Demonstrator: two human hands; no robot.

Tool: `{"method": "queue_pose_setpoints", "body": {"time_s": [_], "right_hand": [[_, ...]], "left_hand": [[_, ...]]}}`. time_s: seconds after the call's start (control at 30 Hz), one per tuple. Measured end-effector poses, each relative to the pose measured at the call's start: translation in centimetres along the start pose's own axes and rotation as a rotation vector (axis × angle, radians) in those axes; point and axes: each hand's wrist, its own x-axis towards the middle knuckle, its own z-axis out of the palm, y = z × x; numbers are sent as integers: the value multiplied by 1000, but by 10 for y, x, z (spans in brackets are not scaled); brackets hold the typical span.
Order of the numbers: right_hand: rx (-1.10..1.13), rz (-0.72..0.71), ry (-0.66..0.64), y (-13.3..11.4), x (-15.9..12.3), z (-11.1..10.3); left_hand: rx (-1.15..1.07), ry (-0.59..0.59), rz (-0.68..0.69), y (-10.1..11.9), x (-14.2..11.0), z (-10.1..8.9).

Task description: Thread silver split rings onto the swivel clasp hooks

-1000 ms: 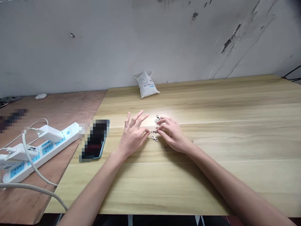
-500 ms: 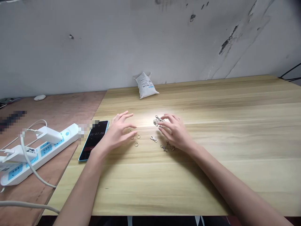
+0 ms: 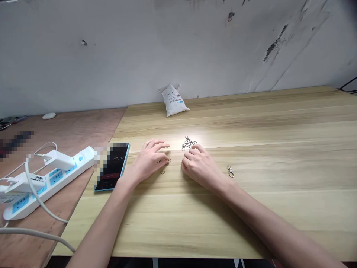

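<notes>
Three or so small metal rings (image 3: 162, 171) lie on the pale wood tbl (image 3: 251, 223), just in front of the left hand (image 3: 149, 160), whose fingertips (image 3: 167, 160) reach the nearest ring; from this view I can't tell if it's pinched or only touched. Right hand (image 3: 199, 165) rests well apart from the left, fingers curled on the wood, nothing visible in it, just below a tangled cluster of silver swivel clasps (image 3: 188, 143). One lone swivel clasp (image 3: 230, 171) sits out to the right. Work looks like handling this small hardware, rings first; rings this small call for a fine finger-and-thumb pinch. Left of the hands: phone (image 3: 117, 158) showing a timer, partly blurred, then white power strip (image 3: 80, 158) w/ chargers on a plywood tbl (image 3: 69, 126). White pouch (image 3: 174, 100) stands by the wall.
</notes>
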Motion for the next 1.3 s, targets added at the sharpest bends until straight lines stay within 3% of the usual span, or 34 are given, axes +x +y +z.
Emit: {"method": "queue_pose_setpoints", "body": {"time_s": [0.3,0.57,0.87,1.03,1.3], "right_hand": [[233,187,103,14,-6,8],[300,173,126,11,-6,9],[448,209,181,15,-5,11],[376,184,179,20,-4,13],[264,149,105,23,-4,9]], "left_hand": [[-35,34,15,16,5,3],[20,0,37,13,6,7],[-102,126,-5,16,6,12],[-257,135,-102,15,5,18],[-277,133,-151,16,5,17]]}}
